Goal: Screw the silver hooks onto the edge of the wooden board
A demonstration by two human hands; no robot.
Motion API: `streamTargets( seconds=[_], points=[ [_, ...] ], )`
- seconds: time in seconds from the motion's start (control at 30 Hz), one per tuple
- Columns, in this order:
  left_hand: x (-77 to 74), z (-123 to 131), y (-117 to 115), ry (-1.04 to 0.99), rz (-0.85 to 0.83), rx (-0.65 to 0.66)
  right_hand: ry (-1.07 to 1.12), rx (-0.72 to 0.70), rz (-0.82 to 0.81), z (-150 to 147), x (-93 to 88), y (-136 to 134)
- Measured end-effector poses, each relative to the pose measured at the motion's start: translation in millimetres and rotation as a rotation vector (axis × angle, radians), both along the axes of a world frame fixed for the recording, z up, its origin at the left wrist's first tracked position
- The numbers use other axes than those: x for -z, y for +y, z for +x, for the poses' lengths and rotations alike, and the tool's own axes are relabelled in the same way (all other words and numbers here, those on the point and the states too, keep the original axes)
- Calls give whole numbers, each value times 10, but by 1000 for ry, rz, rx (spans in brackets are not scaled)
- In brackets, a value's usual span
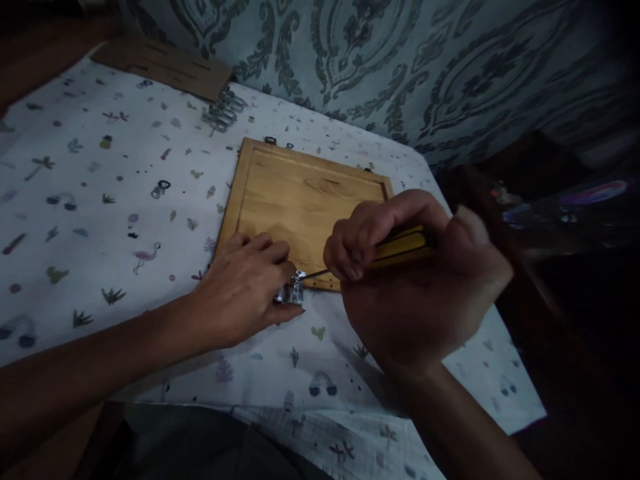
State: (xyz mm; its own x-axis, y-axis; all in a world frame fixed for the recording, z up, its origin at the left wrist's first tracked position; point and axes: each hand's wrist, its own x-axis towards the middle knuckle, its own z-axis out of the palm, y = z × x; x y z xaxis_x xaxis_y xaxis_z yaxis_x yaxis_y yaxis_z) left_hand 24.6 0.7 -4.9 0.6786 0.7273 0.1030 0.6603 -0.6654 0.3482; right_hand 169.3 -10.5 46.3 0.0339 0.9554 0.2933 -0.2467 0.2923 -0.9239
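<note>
A flat wooden panel with a raised frame (300, 200) lies on the patterned tablecloth. At its near edge, my left hand (255, 280) pinches a small shiny metal fitting (290, 293) between thumb and fingers, resting partly on the wood. My right hand (415, 280) is wrapped round the yellow and black handle of a screwdriver (400, 247). Its thin shaft points left, and the tip meets the fitting. Small dark holes show in the panel's edge just right of the fitting. My left fingers hide part of the metal piece.
Several shiny metal pieces (223, 111) lie beyond the panel, beside a brown cardboard sheet (165, 67). A small dark metal piece (161, 189) sits left of the panel. Another person's arm (45, 60) shows dimly at upper left. A patterned wall (365, 60) borders the table's far side.
</note>
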Motion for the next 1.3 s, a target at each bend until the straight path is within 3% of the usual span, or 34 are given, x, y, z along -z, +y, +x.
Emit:
streamTargets(
  seconds=[0.13, 0.3, 0.47, 0.63, 0.73, 0.83, 1.3],
  points=[
    [9, 2, -9, -16, 35, -5, -9, 9, 84, 102, 98, -10],
    [-1, 2, -15, -28, 8, -5, -273, 115, 200, 252, 93, -63],
    [-21, 4, -10, -23, 19, 7, -371, 124, 159, 386, 55, -93],
    [-7, 14, -8, 3, 39, -1, -333, 172, 23, 443, 85, -121],
    [11, 15, -10, -11, 49, -3, -278, 88, -3, 479, 76, -144],
    [22, 14, -10, -21, 72, -1, -261, 12, 1, 524, 60, -158],
    [2, 16, -7, -36, 94, 9, -168, -38, 52, 488, 81, -131]
  ],
)
